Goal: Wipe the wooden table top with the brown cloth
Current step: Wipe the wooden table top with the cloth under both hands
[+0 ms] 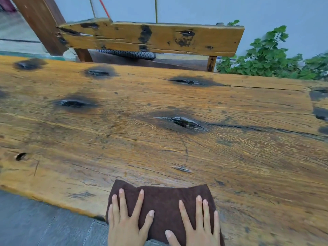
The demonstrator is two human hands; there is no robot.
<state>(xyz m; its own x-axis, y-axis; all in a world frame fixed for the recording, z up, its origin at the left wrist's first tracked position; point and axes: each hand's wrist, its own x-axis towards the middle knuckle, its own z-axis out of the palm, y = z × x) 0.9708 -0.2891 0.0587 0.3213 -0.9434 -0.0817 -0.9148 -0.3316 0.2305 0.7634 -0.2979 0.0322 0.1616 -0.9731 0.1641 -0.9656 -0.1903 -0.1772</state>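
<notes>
Brown soft terry cloth, light, limp, likely to bunch; our left hand and right hand lie flat, fingers spread, pressing it on the knotted wooden table top; nothing gripped.

The brown cloth lies flat at the near edge of the wooden table, its near part overhanging the edge. The left hand and right hand press flat on it side by side, fingers spread. Beyond the table stand a wooden bench and green plants.
</notes>
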